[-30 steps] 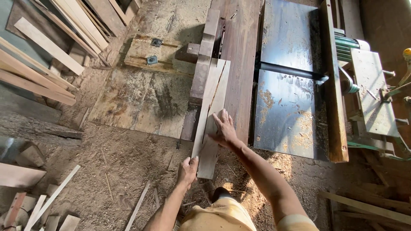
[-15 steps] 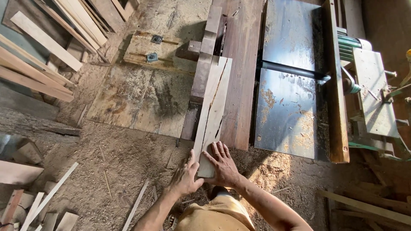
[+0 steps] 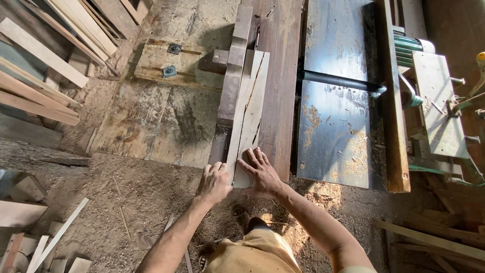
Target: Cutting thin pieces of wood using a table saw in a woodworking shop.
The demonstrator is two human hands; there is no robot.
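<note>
1. Left hand (image 3: pixel 214 182): fingers curled over the near end and left edge of the long pale wooden board with a dark lengthwise crack (image 3: pixel 248 114); grip closed on that edge.
2. Right hand (image 3: pixel 261 172): laid flat, palm down, fingers spread on the board's near end; grip wide open, pressing rather than clasping.
3. Board position: lies lengthwise on the dark brown wooden plank surface (image 3: pixel 280 76), near end at the surface's near edge, far end pointing away from the person.
4. Left of the board: a narrower grey-brown timber piece (image 3: pixel 233 65) runs parallel, touching or just beside it; cannot tell which.
5. Right of the plank surface: flat steel machine bed dusted with sawdust (image 3: pixel 333 126), crossed by a dark slot, bordered on its right edge by a long upright wooden fence (image 3: pixel 391 111).
6. Far left: stack of pale wooden slats (image 3: pixel 40 65), leaning at an angle.
7. Floor (image 3: pixel 126 202): covered in sawdust, offcuts near the lower-left corner.
</note>
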